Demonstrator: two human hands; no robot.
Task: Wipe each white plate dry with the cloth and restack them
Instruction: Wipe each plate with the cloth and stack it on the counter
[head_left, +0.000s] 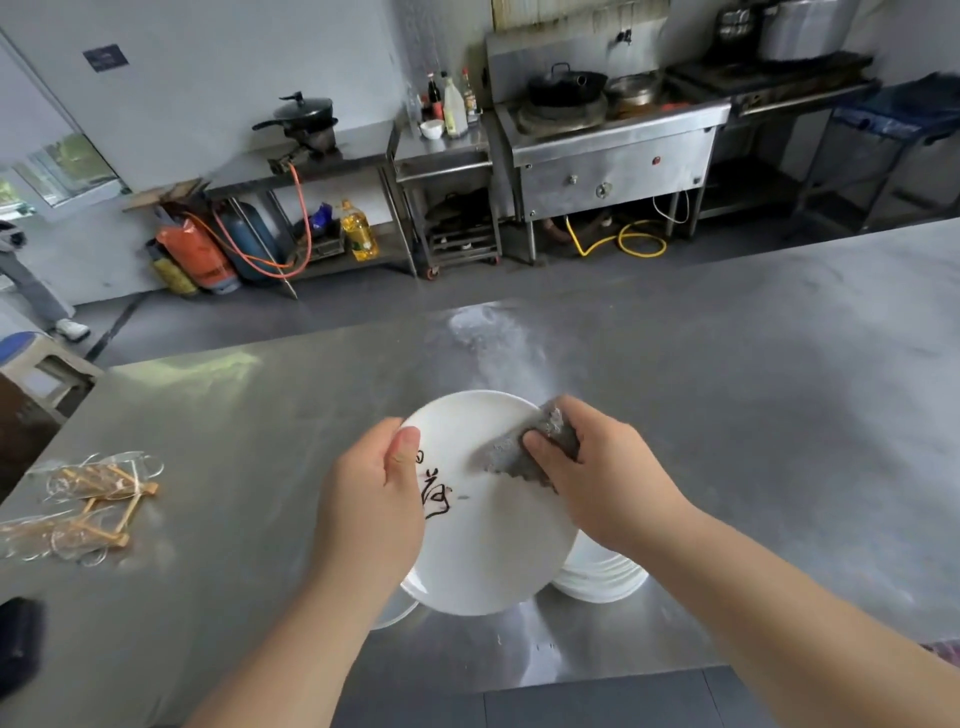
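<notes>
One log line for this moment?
left hand: holds white plate | right hand: presses grey cloth on it | plate stack: on table

Glossy plate (rough cloth)

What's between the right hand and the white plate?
The grey cloth: the right hand grips it against the white plate, shown in the head view.

Dark brush-script characters on the plate, unreadable; wall sign blurred
</notes>
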